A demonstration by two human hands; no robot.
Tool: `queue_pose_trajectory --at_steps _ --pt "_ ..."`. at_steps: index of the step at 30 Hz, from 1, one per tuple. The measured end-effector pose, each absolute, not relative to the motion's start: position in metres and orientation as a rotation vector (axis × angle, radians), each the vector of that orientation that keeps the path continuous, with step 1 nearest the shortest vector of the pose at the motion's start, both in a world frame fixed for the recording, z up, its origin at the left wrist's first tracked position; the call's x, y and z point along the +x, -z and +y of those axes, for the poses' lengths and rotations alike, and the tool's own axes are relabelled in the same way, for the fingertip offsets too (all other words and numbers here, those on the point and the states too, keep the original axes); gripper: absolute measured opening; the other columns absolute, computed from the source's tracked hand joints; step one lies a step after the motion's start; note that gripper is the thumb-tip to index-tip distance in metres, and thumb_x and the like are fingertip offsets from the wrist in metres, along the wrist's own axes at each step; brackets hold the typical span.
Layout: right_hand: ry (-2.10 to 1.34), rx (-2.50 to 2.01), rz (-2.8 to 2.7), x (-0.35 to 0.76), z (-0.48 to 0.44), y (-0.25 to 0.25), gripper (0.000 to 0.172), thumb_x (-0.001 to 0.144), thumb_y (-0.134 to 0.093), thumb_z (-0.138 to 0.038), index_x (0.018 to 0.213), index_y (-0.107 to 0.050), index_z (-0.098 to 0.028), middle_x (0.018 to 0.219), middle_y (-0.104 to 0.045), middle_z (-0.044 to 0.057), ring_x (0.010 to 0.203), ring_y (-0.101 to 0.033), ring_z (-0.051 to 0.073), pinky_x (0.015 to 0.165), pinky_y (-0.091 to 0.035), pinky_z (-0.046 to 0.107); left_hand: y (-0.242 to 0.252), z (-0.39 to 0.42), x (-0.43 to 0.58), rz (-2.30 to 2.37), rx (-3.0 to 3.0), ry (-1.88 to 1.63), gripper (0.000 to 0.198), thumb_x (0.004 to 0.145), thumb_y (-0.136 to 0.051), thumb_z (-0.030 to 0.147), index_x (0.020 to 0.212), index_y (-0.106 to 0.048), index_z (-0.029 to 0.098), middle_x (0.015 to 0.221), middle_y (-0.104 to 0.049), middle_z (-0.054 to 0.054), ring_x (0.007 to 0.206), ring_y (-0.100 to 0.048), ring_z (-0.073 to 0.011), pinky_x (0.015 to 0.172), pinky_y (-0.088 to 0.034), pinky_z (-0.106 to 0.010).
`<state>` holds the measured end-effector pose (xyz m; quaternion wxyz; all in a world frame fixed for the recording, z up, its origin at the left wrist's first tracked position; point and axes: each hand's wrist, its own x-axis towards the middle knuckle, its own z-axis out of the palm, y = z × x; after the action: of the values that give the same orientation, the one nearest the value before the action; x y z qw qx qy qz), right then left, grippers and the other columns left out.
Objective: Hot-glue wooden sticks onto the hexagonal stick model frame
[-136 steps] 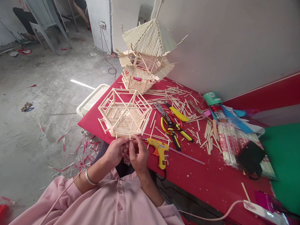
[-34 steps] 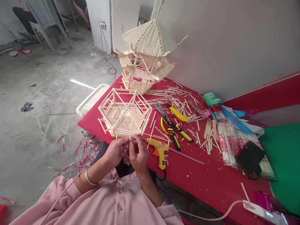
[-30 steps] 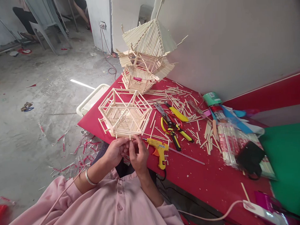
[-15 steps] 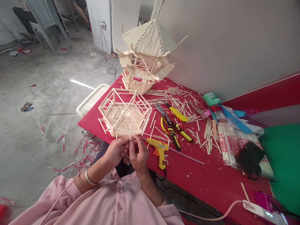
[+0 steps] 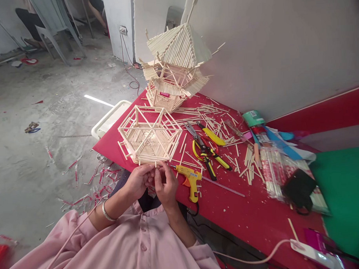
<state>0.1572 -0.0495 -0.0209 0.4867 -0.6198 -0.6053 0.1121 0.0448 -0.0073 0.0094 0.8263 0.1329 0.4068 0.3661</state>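
Head view: the stick frame (image 5: pixel 152 152) is set just beyond the fingers of left hand (image 5: pixel 139 180) and right hand (image 5: pixel 167 186); whether clamped cannot be told.

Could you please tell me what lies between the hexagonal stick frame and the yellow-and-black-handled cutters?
In the head view, a few loose sticks lie on the red tabletop between the hexagonal stick frame and the cutters.

Pale hexagonal open frame of thin wooden sticks (image 5: pixel 149 142): flr filled w/ sticks in concentric rings, upper rim raised on posts, crossbars meeting approx. mid. Sits upright on red flat-topped table (image 5: pixel 226 205), nr its edge; short stubs jut L.
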Motion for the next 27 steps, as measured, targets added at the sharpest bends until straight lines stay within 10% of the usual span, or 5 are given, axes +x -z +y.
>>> queue_pose_trajectory --at_steps 27 --pt "-0.287 -1.505 -1.466 0.1570 -0.0494 0.0198 0.031 0.096 -0.055 -0.025 0.126 -0.061 -0.019 0.104 -0.075 0.010 0.091 -0.072 0.020 0.081 -0.061 0.034 -0.0136 -0.0069 0.0445 0.866 0.279 -0.783 0.033 0.066 -0.078 0.035 0.054 -0.056 0.013 0.048 -0.046 0.003 0.042 -0.036 -0.0049 0.040 -0.020 -0.020"
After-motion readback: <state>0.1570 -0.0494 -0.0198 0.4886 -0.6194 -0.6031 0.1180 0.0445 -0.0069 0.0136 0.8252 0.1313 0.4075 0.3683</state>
